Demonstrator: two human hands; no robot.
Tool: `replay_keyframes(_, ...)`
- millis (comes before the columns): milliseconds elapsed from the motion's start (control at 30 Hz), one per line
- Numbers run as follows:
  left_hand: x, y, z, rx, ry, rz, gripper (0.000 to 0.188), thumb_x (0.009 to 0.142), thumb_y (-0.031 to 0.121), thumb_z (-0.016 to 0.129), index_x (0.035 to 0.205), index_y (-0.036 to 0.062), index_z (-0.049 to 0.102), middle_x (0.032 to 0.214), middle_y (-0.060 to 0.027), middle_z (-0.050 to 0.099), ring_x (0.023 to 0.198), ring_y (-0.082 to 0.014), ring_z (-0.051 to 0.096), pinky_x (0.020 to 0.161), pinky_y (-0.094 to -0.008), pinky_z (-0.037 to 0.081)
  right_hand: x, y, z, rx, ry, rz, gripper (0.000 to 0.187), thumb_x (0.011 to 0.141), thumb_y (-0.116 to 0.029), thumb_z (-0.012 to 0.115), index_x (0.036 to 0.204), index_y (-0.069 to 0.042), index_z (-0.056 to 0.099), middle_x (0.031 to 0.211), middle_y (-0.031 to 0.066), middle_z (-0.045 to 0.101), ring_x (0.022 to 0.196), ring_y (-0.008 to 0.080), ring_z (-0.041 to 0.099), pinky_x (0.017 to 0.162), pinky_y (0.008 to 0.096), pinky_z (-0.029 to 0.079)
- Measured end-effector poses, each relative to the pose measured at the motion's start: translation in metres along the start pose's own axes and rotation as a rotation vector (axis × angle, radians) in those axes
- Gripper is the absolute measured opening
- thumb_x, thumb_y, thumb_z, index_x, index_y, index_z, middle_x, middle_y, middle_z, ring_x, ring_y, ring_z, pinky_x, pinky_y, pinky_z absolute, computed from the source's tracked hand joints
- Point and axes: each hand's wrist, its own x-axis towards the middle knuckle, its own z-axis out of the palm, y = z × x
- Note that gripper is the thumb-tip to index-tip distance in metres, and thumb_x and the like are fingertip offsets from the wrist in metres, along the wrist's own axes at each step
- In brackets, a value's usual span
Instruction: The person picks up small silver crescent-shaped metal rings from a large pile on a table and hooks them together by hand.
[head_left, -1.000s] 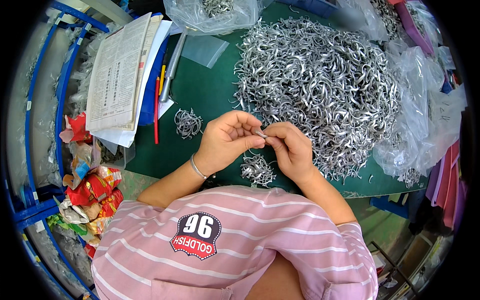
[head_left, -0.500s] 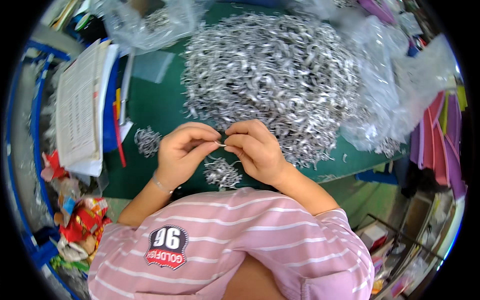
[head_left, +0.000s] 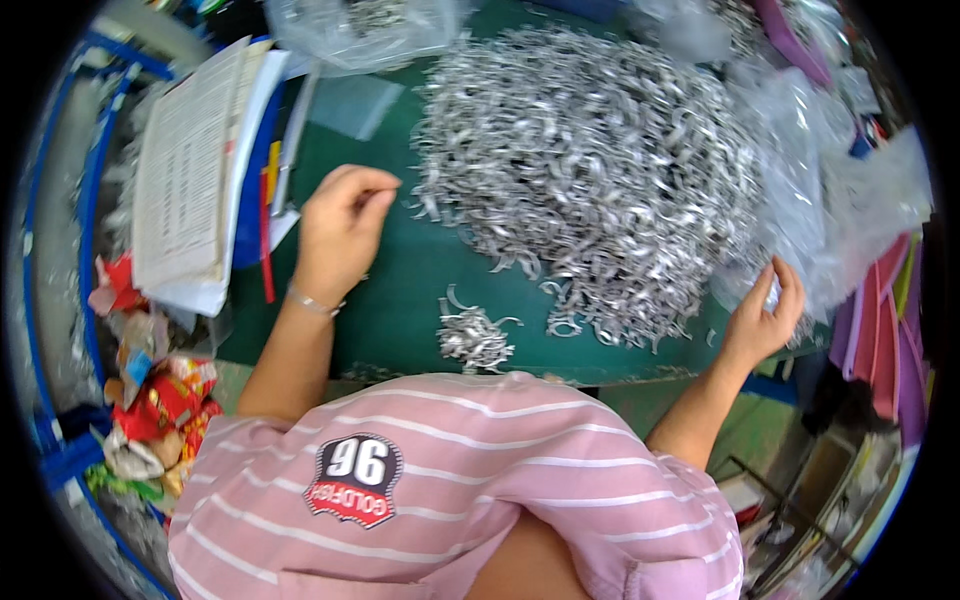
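Note:
My left hand (head_left: 343,222) is over the green table, left of a large heap of small curved silvery strips (head_left: 590,160). Its thumb and forefinger are pressed together; whatever they might hold is too small to make out. Out at the right, my right hand (head_left: 768,318) is beside a clear plastic bag (head_left: 800,170), its fingers stretched out and a gap showing between thumb and forefinger. No piece can be seen in it. A little pile of similar strips (head_left: 474,338) lies between my arms, close to the near table edge.
Papers (head_left: 190,180) stand at the left beside a red pen-like stick (head_left: 266,235). Another clear bag (head_left: 370,35) sits at the back, near a flat clear sheet (head_left: 355,105). Blue rack bars (head_left: 85,220) run along the left. Pink and purple strips (head_left: 880,320) hang at the right.
My hands have parted from over the small pile, where they held a thin strip between them. The left has gone up and left, the right far to the right. The view has shifted slightly.

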Motion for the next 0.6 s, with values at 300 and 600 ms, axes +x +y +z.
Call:
replay_keyframes(300, -0.009, -0.006, 0.027, 0.256, -0.088, 0.088, 0.036, 0.067, 0.004, 0.082, 0.096, 0.0001, 0.061, 0.091, -0.0098, 0.055, 0.064, -0.0185, 0.058, 0.060, -0.0306, 0.049, -0.013, -0.129, 0.027, 0.675, -0.260, -0.180, 0.016, 0.080, 0.008, 0.065, 0.094, 0.002, 0.067, 0.096, 0.0132, 0.066, 0.088, 0.0264, 0.061, 0.080, 0.0342, 0.048)
replay_keyframes(600, -0.008, -0.003, 0.037, 0.249, -0.084, 0.299, 0.033, 0.069, -0.001, 0.077, 0.097, 0.0043, 0.061, 0.096, -0.0109, 0.052, 0.076, -0.0255, 0.059, 0.067, -0.0355, 0.050, -0.033, -0.182, 0.040, 1.014, -0.488, -0.232, 0.021, 0.073, 0.009, 0.068, 0.091, -0.001, 0.066, 0.092, 0.0117, 0.065, 0.081, 0.0274, 0.060, 0.072, 0.0349, 0.047)
